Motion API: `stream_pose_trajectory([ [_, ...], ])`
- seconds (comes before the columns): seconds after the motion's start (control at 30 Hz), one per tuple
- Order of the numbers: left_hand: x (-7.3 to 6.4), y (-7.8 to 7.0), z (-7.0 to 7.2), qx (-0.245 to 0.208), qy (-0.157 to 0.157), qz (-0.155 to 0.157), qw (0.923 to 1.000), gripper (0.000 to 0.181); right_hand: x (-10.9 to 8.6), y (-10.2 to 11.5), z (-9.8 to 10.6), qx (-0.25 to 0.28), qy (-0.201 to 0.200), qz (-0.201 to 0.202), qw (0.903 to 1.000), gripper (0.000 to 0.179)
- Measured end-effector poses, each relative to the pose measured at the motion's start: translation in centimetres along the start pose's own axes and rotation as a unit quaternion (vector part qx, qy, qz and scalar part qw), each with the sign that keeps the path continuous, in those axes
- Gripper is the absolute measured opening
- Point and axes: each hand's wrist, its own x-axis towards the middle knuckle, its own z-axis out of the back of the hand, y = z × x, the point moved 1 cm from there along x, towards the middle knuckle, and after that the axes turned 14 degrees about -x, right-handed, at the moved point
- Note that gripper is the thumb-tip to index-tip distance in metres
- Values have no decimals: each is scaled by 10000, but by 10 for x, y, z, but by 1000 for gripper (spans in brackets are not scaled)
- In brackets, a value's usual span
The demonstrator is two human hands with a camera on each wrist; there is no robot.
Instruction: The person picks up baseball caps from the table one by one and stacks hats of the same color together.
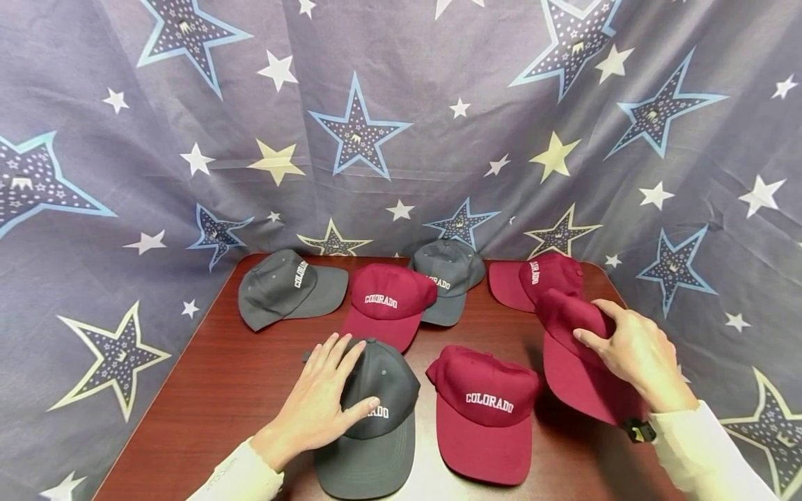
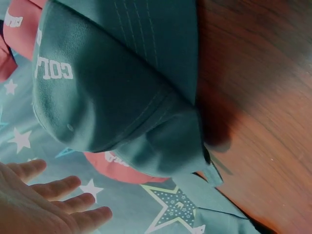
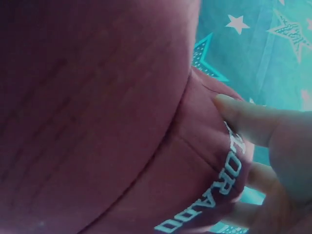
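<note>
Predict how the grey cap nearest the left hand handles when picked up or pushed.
The grey cap probably feels floppy at the crown, where the fabric creases. Its stitched brim looks smoothly curved, so likely stiffer. Pushed, it'd probably slide, not roll: it sits crown-up on the table.

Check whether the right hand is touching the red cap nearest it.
Touching: in the right wrist view, the right hand holds the red cap, thumb resting against the crown near the lettering.

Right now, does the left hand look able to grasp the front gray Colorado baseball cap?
Likely yes: the left hand is empty and close to the front gray Colorado baseball cap, with nothing between them.
</note>
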Motion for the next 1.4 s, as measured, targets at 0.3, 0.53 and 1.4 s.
stream_pose_trajectory([
  [0.3,-4,3,1,29,-71,-28,10000,92,-4,21,5,102,-93,213,9997,66],
  [0.53,-5,5,1,42,-99,-7,9999,92,-8,41,4,166,-299,533,9980,62],
  [1.4,-5,5,5,82,-100,-75,9999,92,-26,113,-6,246,-395,1102,9928,63],
])
